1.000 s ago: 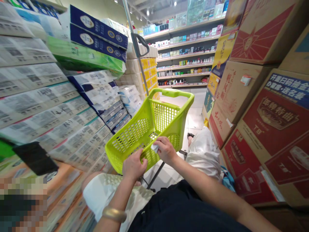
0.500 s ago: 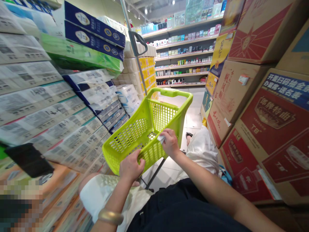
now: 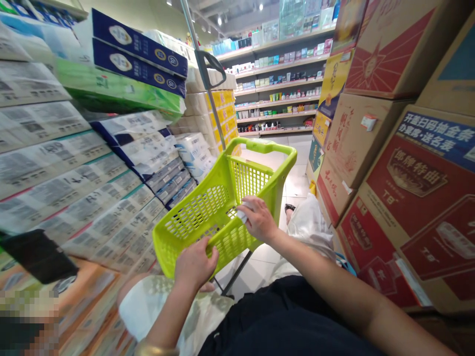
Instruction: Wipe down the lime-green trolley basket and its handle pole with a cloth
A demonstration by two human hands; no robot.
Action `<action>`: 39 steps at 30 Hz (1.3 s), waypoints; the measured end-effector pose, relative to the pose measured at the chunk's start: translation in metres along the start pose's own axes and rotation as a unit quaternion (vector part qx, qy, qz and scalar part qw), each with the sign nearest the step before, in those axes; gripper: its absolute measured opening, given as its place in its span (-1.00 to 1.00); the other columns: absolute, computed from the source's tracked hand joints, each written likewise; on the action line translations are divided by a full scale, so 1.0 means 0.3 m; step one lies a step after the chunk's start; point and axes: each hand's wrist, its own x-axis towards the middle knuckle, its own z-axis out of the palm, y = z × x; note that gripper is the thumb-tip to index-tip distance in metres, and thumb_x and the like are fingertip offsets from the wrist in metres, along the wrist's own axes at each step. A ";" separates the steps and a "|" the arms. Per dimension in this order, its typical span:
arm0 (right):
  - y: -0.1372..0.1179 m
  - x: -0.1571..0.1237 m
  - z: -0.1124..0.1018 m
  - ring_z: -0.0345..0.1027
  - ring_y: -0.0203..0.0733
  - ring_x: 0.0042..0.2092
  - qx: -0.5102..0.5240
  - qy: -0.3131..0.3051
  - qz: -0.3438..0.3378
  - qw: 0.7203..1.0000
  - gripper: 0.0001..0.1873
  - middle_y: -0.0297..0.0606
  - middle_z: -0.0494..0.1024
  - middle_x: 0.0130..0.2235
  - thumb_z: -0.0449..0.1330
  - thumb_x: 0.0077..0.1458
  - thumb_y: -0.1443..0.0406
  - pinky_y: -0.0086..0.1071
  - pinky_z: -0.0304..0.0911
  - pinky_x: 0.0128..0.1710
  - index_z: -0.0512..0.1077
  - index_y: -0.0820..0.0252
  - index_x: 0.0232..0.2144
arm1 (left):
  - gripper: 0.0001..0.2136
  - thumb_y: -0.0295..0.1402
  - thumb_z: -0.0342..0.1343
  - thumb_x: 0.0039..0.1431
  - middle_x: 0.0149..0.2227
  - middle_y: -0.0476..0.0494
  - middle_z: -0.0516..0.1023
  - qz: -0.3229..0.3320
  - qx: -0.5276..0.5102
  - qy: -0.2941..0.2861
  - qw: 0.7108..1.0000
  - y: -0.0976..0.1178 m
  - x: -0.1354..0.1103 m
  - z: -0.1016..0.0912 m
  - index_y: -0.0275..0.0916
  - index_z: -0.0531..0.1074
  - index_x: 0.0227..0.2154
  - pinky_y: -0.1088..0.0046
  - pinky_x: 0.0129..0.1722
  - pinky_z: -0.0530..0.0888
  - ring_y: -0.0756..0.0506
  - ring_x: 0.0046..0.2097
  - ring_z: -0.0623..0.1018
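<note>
Head view: aisle of a shop, looking down at both hands over a lime-green plastic shopping basket (image 3: 260, 146), which sits tilted on a wheeled trolley frame just in front of the person's body. Its long axis runs forward and away from the person, up the aisle. The left hand (image 3: 195, 264) is at the near end, fingers (image 3: 206, 252) curled over the near rim and closed on it. A gold bangle (image 3: 146, 350) shows at the bottom edge, on the left wrist. The right hand (image 3: 259, 219) is further forward and reaches across the basket's right side, fingers narrow and pinching a small white scrap (image 3: 242, 214) at the rim; what the scrap is can't be told. So the basket lies directly under and ahead of both hands, with the left hand nearer its near end. A metal pole (image 3: 218, 118) with a black loop handle (image 3: 210, 69) rises beyond the basket. Packs of toilet paper (image 3: 48, 168) are stacked on the left, printed cardboard cartons (image 3: 408, 198) on the right, and shelves of small packaged goods (image 3: 278, 84) stand at the far end.
</note>
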 end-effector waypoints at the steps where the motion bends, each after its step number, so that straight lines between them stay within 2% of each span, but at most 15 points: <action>1: -0.017 -0.001 0.016 0.23 -0.01 0.10 0.009 -0.017 -0.020 1.000 -0.59 -0.11 0.43 -0.03 0.08 0.02 0.49 -0.09 0.18 0.14 0.44 0.14 -0.07 | -0.63 -0.22 -0.05 0.19 -0.15 -0.23 0.61 0.016 0.016 0.011 1.000 0.020 0.004 -0.012 -0.24 0.42 -0.01 0.29 -0.03 0.40 -0.22 -0.08 0.57; 4: -0.048 -0.003 0.044 0.26 -0.05 0.08 0.027 -0.057 -0.058 0.996 -0.61 -0.13 0.48 -0.05 0.08 0.05 0.47 -0.12 0.17 0.15 0.42 0.16 -0.06 | -0.54 -0.29 -0.01 0.16 -0.02 -0.33 0.54 0.045 -0.005 0.056 0.997 0.098 0.027 -0.032 -0.33 0.29 0.12 0.25 0.07 0.34 -0.24 0.03 0.52; 8: 0.017 0.024 -0.009 0.29 -0.07 0.02 -0.001 -0.090 -0.073 0.993 -0.67 -0.20 0.50 -0.10 0.10 0.06 0.45 -0.12 0.16 0.14 0.45 0.09 -0.12 | -0.49 -0.34 -0.02 0.18 0.03 -0.30 0.51 0.070 -0.053 0.024 0.996 0.168 0.066 -0.007 -0.33 0.15 0.19 0.31 0.07 0.33 -0.19 0.06 0.49; 9: 0.055 0.037 -0.038 0.29 -0.07 0.01 -0.016 -0.080 -0.061 0.995 -0.68 -0.20 0.50 -0.11 0.10 0.07 0.45 -0.12 0.14 0.15 0.46 0.09 -0.14 | -0.50 -0.35 -0.02 0.17 0.03 -0.28 0.50 0.073 -0.050 0.017 0.996 0.172 0.072 0.004 -0.31 0.16 0.19 0.31 0.05 0.33 -0.19 0.06 0.48; 12: 0.180 0.080 -0.131 0.26 -0.02 0.04 -0.060 0.018 0.011 0.998 -0.70 -0.15 0.49 -0.12 0.06 0.07 0.48 -0.07 0.10 0.18 0.48 0.13 -0.19 | -0.51 -0.35 -0.03 0.16 0.03 -0.25 0.49 0.087 -0.043 0.015 0.995 0.163 0.078 0.029 -0.28 0.19 0.17 0.29 0.03 0.35 -0.20 0.04 0.47; 15: 0.245 0.102 -0.172 0.23 0.00 0.07 -0.074 0.105 0.084 0.988 -0.67 -0.13 0.46 -0.10 0.02 0.08 0.49 -0.04 0.10 0.18 0.48 0.14 -0.19 | -0.51 -0.36 -0.03 0.16 0.03 -0.23 0.47 0.090 -0.051 0.017 0.994 0.150 0.077 0.037 -0.28 0.18 0.18 0.29 0.01 0.36 -0.21 0.03 0.47; 17: 0.218 0.093 -0.147 0.23 0.00 0.07 -0.065 0.113 0.097 0.987 -0.66 -0.12 0.46 -0.10 0.02 0.07 0.50 -0.05 0.12 0.18 0.48 0.16 -0.19 | -0.50 -0.37 -0.02 0.15 0.03 -0.23 0.47 0.088 -0.055 0.017 0.994 0.146 0.078 0.037 -0.27 0.19 0.17 0.28 0.01 0.37 -0.21 0.03 0.47; 18: 0.186 0.081 -0.122 0.23 -0.01 0.06 -0.056 0.095 0.084 0.990 -0.66 -0.11 0.46 -0.10 0.03 0.06 0.50 -0.06 0.13 0.17 0.48 0.17 -0.18 | -0.50 -0.37 -0.02 0.14 0.03 -0.23 0.47 0.088 -0.057 0.019 0.994 0.145 0.078 0.038 -0.26 0.19 0.17 0.28 0.01 0.37 -0.21 0.04 0.46; 22: 0.045 0.033 -0.021 0.29 -0.06 0.02 -0.007 -0.031 -0.054 0.998 -0.66 -0.15 0.50 -0.11 0.05 0.06 0.48 -0.13 0.15 0.16 0.47 0.17 -0.15 | -0.48 -0.41 0.00 0.10 0.06 -0.24 0.45 0.099 -0.066 0.026 0.993 0.138 0.080 0.044 -0.28 0.18 0.17 0.28 0.03 0.36 -0.20 0.06 0.45; 24: 0.033 0.030 -0.017 0.31 -0.07 -0.02 -0.013 -0.056 -0.072 0.996 -0.69 -0.16 0.51 -0.12 0.07 0.08 0.46 -0.16 0.19 0.10 0.47 0.16 -0.15 | -0.47 -0.42 0.00 0.09 0.06 -0.25 0.45 0.105 -0.068 0.029 0.992 0.133 0.077 0.048 -0.29 0.18 0.17 0.28 0.03 0.37 -0.19 0.06 0.45; 27: 0.110 0.058 -0.082 0.32 -0.05 -0.04 -0.049 -0.039 -0.047 0.997 -0.72 -0.15 0.52 -0.13 0.07 0.09 0.45 -0.16 0.21 0.07 0.48 0.16 -0.17 | -0.48 -0.42 -0.01 0.09 0.04 -0.24 0.45 0.105 -0.068 0.037 0.991 0.128 0.072 0.053 -0.28 0.19 0.16 0.28 0.01 0.38 -0.19 0.04 0.46; 30: 0.209 0.094 -0.160 0.30 -0.03 0.00 -0.078 0.022 0.012 0.997 -0.72 -0.13 0.50 -0.12 0.06 0.10 0.45 -0.14 0.17 0.11 0.48 0.17 -0.18 | -0.49 -0.41 -0.01 0.10 0.02 -0.22 0.47 0.100 -0.065 0.041 0.992 0.132 0.068 0.054 -0.26 0.20 0.16 0.28 -0.01 0.39 -0.19 0.02 0.47; 32: 0.230 0.102 -0.176 0.28 -0.02 0.02 -0.085 0.057 0.053 0.993 -0.72 -0.14 0.49 -0.12 0.05 0.10 0.46 -0.12 0.14 0.13 0.47 0.16 -0.19 | -0.50 -0.40 -0.01 0.10 0.01 -0.21 0.48 0.096 -0.062 0.041 0.993 0.137 0.067 0.053 -0.25 0.21 0.15 0.28 -0.03 0.40 -0.20 0.01 0.48; 35: 0.172 0.081 -0.134 0.27 -0.03 0.05 -0.075 0.060 0.058 0.994 -0.72 -0.15 0.49 -0.13 0.05 0.08 0.46 -0.09 0.04 0.21 0.46 0.16 -0.20 | -0.50 -0.40 -0.01 0.10 0.02 -0.22 0.47 0.095 -0.060 0.040 0.993 0.140 0.068 0.049 -0.26 0.21 0.15 0.28 -0.02 0.40 -0.20 0.01 0.47; 39: 0.040 0.034 -0.049 0.28 -0.06 0.02 -0.042 -0.043 -0.014 0.998 -0.72 -0.18 0.49 -0.12 0.12 0.01 0.39 -0.12 -0.01 0.24 0.45 0.14 -0.18 | -0.47 -0.42 -0.01 0.08 0.05 -0.24 0.46 0.105 -0.060 0.041 0.992 0.131 0.067 0.049 -0.29 0.19 0.16 0.29 0.00 0.39 -0.20 0.04 0.46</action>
